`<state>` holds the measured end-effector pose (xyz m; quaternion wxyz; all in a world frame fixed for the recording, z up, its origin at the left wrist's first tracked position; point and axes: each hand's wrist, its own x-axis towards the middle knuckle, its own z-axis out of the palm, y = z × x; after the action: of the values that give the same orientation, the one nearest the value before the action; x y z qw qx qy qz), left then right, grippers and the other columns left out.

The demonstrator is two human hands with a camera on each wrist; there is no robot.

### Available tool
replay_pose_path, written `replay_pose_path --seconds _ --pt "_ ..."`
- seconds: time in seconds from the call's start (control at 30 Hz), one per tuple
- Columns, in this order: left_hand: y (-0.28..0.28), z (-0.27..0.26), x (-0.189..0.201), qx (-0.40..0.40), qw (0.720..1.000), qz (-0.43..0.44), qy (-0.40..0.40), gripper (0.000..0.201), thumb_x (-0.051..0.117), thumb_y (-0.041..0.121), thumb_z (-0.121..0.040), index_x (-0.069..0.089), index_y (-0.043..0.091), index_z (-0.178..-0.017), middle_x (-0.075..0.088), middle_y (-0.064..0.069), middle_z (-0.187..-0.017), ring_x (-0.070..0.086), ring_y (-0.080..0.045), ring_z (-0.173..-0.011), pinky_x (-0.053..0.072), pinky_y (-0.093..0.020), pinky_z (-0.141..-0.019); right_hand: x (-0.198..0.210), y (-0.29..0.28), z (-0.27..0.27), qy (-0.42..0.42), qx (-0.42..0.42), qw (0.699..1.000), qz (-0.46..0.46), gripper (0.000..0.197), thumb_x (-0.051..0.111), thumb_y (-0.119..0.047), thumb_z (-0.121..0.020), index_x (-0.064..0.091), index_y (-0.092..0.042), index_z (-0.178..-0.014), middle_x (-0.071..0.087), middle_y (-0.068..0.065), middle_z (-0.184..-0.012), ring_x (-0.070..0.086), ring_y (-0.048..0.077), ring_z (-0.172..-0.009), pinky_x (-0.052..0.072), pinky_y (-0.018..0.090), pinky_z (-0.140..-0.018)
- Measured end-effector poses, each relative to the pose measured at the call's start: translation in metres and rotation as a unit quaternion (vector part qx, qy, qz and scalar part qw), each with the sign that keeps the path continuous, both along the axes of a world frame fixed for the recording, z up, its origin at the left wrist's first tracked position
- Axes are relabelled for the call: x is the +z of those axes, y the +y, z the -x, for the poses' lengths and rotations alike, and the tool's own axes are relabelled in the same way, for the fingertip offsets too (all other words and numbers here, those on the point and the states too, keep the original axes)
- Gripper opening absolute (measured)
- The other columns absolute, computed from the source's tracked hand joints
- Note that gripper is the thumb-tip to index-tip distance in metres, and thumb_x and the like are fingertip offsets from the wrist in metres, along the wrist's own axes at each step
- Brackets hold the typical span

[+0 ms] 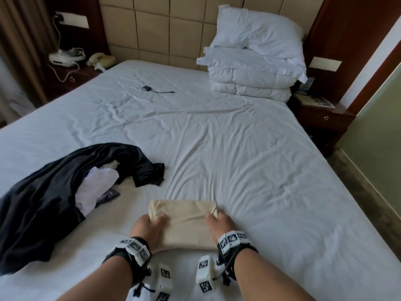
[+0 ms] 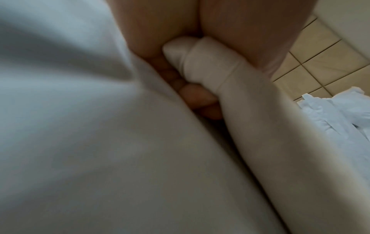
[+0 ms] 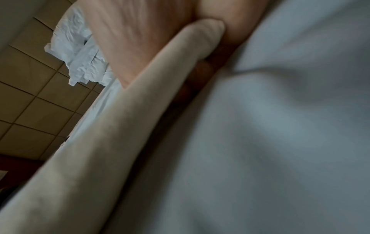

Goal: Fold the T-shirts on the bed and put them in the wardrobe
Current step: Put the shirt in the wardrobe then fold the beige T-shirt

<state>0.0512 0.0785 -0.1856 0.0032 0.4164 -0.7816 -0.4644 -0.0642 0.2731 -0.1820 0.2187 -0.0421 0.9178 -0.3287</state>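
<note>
Beige padded headboard (image 1: 173,29), dark wood nightstand (image 1: 325,120), brown curtain (image 1: 19,51), green wall (image 1: 373,131)

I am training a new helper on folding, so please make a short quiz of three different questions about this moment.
1. True or false: both hands grip the folded beige T-shirt.
2. Which lies left of it: A) black garment B) stacked pillows?
3. Fill in: the small black device with a cable lies on the ____.

Key: 1 true: left hand, right hand. 2 A. 3 bed.

Bed (image 1: 238,148) — shirts (image 1: 186,222), duvet (image 1: 249,81), pillow (image 1: 258,33)
</note>
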Motion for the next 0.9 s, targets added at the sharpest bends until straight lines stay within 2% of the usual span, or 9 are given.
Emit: replay_pose_path --seconds 0.2,0.33,0.4,0.47,0.5,0.57,0.63,0.73,0.9 --pt "0.033 -0.049 0.006 -0.022 0.999 0.004 -0.026 0.041 0.062 0.05 -0.094 0.06 0.01 -0.089 0.066 -0.014 -0.092 0.064 -0.034 -0.1 0.036 -0.032 -0.074 0.006 0.033 -0.055 0.015 -0.015 0.999 -0.025 0.04 0.052 -0.048 -0.098 0.065 -0.013 -0.111 0.072 0.011 -0.118 0.065 0.032 -0.111 0.048 0.031 -0.082" --pt "0.048 -0.077 0.012 -0.043 0.998 -0.021 -0.037 0.056 0.06 0.062 -0.084 0.065 0.01 -0.103 0.07 -0.018 -0.115 0.063 -0.03 -0.114 0.04 -0.03 -0.082 0.011 0.055 -0.086 0.026 -0.034 0.998 -0.04 0.045 0.052 -0.051 -0.098 0.064 -0.015 -0.122 0.065 0.008 -0.134 0.059 0.025 -0.124 0.044 0.026 -0.091" --pt "0.056 -0.089 0.016 -0.059 0.997 -0.028 -0.047 0.07 0.06 0.063 -0.074 0.067 0.008 -0.116 0.071 -0.013 -0.11 0.063 -0.027 -0.115 0.042 -0.03 -0.084 0.006 0.065 -0.1 0.083 -0.042 0.995 -0.041 0.043 0.067 -0.055 -0.086 0.069 -0.022 -0.114 0.074 -0.003 -0.117 0.068 0.01 -0.108 0.047 0.017 -0.087" --pt "0.063 -0.095 0.024 -0.089 0.992 -0.037 -0.08 0.073 0.047 0.069 -0.06 0.065 0.012 -0.104 0.063 -0.002 -0.09 0.065 -0.024 -0.107 0.038 -0.025 -0.076 0.008 0.078 -0.1 0.07 0.006 0.997 0.01 0.055 0.087 -0.068 -0.045 0.069 -0.032 -0.083 0.07 -0.021 -0.066 0.061 -0.013 -0.058 0.038 -0.001 -0.058" --pt "0.067 -0.097 0.032 -0.108 0.989 -0.037 -0.09 0.067 0.041 0.069 -0.058 0.059 0.015 -0.094 0.058 0.002 -0.084 0.064 -0.021 -0.099 0.036 -0.023 -0.074 0.011 0.082 -0.1 0.15 0.021 0.988 0.027 0.055 0.087 -0.071 -0.038 0.07 -0.035 -0.075 0.068 -0.025 -0.062 0.057 -0.016 -0.053 0.034 -0.002 -0.054" --pt "0.077 -0.101 0.05 -0.121 0.989 -0.026 -0.077 0.056 0.037 0.071 -0.063 0.048 0.02 -0.083 0.051 0.006 -0.079 0.054 -0.016 -0.085 0.038 -0.024 -0.073 0.035 0.1 -0.116 0.163 -0.003 0.986 0.027 0.046 0.072 -0.07 -0.075 0.073 -0.043 -0.112 0.066 -0.036 -0.117 0.056 -0.021 -0.107 0.037 -0.001 -0.081" --pt "0.09 -0.103 0.068 -0.117 0.992 -0.001 -0.039 0.045 0.048 0.066 -0.085 0.044 0.021 -0.079 0.05 0.006 -0.078 0.05 -0.015 -0.081 0.043 -0.028 -0.08 0.049 0.113 -0.121 0.121 -0.066 0.99 0.041 0.046 0.057 -0.053 -0.095 0.066 -0.022 -0.129 0.057 -0.009 -0.145 0.05 0.009 -0.135 0.037 0.016 -0.098" --pt "0.108 -0.104 0.094 -0.098 0.994 0.035 0.037 0.035 0.057 0.042 -0.098 0.046 0.016 -0.076 0.052 0.001 -0.077 0.052 -0.016 -0.077 0.038 -0.024 -0.066 0.071 0.133 -0.117 0.062 -0.065 0.995 0.031 0.041 0.051 -0.045 -0.099 0.066 -0.012 -0.118 0.06 0.007 -0.141 0.055 0.023 -0.129 0.04 0.023 -0.091" --pt "0.138 -0.099 0.135 -0.102 0.989 -0.011 0.11 0.043 0.059 0.05 -0.092 0.055 0.009 -0.08 0.059 -0.005 -0.08 0.054 -0.018 -0.076 0.037 -0.031 -0.069 0.124 0.163 -0.115 0.095 -0.068 0.993 0.035 0.03 0.047 -0.043 -0.102 0.053 -0.018 -0.088 0.066 0.013 -0.125 0.06 0.03 -0.115 0.041 0.029 -0.085"
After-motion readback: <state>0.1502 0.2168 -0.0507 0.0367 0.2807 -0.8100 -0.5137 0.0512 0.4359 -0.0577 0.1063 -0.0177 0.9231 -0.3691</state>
